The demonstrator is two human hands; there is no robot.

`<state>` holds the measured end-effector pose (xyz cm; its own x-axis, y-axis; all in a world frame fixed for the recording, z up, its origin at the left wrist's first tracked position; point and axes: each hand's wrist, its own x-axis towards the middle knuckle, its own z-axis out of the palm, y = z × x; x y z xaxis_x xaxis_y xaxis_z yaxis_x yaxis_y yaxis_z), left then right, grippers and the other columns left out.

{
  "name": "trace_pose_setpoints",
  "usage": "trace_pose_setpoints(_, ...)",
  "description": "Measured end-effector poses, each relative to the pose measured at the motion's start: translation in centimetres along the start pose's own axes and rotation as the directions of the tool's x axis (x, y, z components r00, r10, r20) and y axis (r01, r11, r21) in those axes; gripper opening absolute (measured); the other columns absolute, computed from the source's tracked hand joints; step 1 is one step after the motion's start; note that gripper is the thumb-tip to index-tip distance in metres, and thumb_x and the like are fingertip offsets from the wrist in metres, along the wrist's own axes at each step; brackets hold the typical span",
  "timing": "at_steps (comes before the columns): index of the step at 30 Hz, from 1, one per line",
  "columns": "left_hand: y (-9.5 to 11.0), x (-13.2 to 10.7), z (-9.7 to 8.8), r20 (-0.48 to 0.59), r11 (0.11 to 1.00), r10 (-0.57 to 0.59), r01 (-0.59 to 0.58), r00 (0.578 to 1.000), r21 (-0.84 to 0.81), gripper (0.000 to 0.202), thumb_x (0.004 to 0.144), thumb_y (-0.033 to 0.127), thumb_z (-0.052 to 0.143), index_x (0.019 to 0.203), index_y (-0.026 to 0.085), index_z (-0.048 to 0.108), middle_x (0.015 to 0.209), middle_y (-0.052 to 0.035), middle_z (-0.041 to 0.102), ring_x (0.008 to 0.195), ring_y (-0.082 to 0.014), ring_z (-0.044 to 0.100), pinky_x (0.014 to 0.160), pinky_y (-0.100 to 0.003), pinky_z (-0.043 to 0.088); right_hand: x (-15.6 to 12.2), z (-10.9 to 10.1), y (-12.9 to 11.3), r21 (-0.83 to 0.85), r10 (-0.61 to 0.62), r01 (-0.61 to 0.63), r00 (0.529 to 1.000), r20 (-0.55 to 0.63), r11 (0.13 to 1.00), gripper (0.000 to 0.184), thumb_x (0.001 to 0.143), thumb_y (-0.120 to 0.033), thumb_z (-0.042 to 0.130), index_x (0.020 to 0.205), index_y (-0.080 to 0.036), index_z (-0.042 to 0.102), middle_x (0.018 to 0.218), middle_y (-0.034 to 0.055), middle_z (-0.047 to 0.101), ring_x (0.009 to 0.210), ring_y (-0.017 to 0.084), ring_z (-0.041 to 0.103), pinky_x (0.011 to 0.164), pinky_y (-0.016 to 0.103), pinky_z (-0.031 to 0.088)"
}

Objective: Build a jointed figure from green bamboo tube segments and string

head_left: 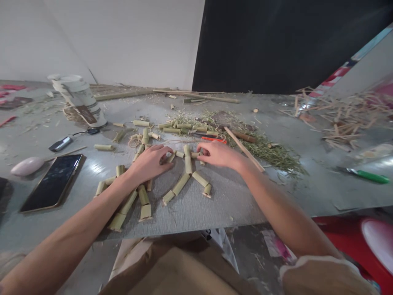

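A small jointed figure made of short green bamboo tubes (188, 159) lies on the grey table between my hands, its two leg chains spread toward me. My left hand (152, 162) is closed at the left arm of the figure, thumb and fingers around a small bamboo piece (172, 157). On the other side, my right hand (219, 155) pinches the end of the right arm. Beneath and beside my left forearm lies a second bamboo figure (143, 196), partly hidden.
Behind the hands are loose bamboo tubes (141, 123), an orange-handled tool (213, 139), a wooden stick (244, 149) and shredded leaves (276, 157). A phone (52, 184) and a white cup (78, 98) stand left. A green-handled knife (371, 176) and thin sticks (344, 119) lie right.
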<state>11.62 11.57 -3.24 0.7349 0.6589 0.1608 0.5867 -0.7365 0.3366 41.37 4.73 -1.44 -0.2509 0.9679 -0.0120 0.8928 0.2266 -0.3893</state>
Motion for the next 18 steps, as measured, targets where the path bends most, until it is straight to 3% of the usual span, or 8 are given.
trace_pose_setpoints(6, -0.3, 0.0, 0.1, -0.002, 1.000, -0.008, 0.008, 1.000, -0.022, 0.036, 0.097, 0.034, 0.061, 0.128, 0.020, 0.071, 0.097, -0.0082, 0.072, 0.088, -0.0252, 0.067, 0.076, -0.034, 0.049, 0.1, 0.2, 0.5, -0.005, 0.014, -0.015, 0.994, -0.107, 1.000, 0.025, 0.099, -0.046, 0.069, 0.089, -0.023, 0.070, 0.080, 0.0051, 0.072, 0.072, 0.021, 0.062, 0.067, 0.036, 0.038)
trace_pose_setpoints(11, -0.3, 0.3, -0.5, 0.032, 0.997, -0.034, 0.036, 0.999, -0.067, 0.037, 0.100, 0.036, 0.056, 0.129, 0.019, 0.071, 0.094, -0.0086, 0.076, 0.083, -0.0248, 0.070, 0.071, -0.033, 0.049, 1.1, 1.2, -0.5, 0.043, -0.003, 0.012, 0.978, -0.208, 0.999, 0.032, 0.110, -0.041, 0.050, 0.119, -0.021, 0.071, 0.108, 0.0109, 0.076, 0.091, 0.023, 0.068, 0.078, 0.037, 0.047)
trace_pose_setpoints(14, -0.4, 0.3, -2.3, -0.009, 0.995, -0.070, 0.069, 0.997, -0.078, 0.036, 0.101, 0.033, 0.053, 0.127, 0.019, 0.073, 0.093, -0.0081, 0.079, 0.082, -0.0243, 0.073, 0.071, -0.032, 0.049, 2.2, 1.9, -1.4, 0.045, -0.025, 0.036, 0.976, -0.215, 0.998, 0.027, 0.105, -0.039, 0.059, 0.120, -0.020, 0.072, 0.114, 0.0126, 0.074, 0.107, 0.028, 0.066, 0.089, 0.039, 0.047)
trace_pose_setpoints(18, 0.1, -1.0, -7.0, -0.148, 0.995, -0.091, 0.083, 0.985, -0.056, 0.036, 0.102, 0.037, 0.052, 0.126, 0.022, 0.075, 0.097, -0.0079, 0.080, 0.083, -0.0241, 0.073, 0.071, -0.031, 0.049, 3.3, 1.7, -2.5, 0.093, -0.034, 0.051, 0.984, -0.174, 0.994, 0.013, 0.100, -0.033, 0.064, 0.097, -0.022, 0.071, 0.104, 0.0086, 0.074, 0.099, 0.025, 0.067, 0.084, 0.036, 0.046)
